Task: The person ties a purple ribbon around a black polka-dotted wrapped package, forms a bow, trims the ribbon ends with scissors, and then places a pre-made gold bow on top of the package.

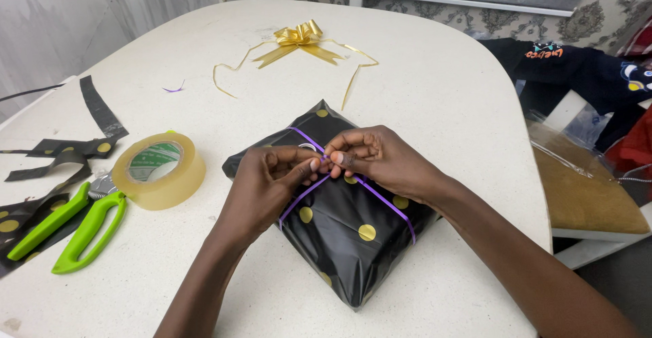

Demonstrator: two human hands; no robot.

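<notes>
A parcel (353,233) wrapped in black paper with gold dots lies on the white table (435,94), a corner pointing at me. A thin purple ribbon (384,199) runs crosswise around it. Both hands meet over the parcel's top middle. My left hand (272,178) pinches the ribbon between thumb and fingers. My right hand (377,158) pinches the ribbon too, fingertips touching those of the left. The ribbon's crossing point is hidden under the fingers.
A gold ribbon bow (302,39) with long tails lies at the table's far side. A roll of clear tape (159,168), green-handled scissors (71,229) and black dotted paper scraps (68,148) sit at the left. A small purple ribbon offcut (174,89) lies beyond. Chairs with clothes stand right.
</notes>
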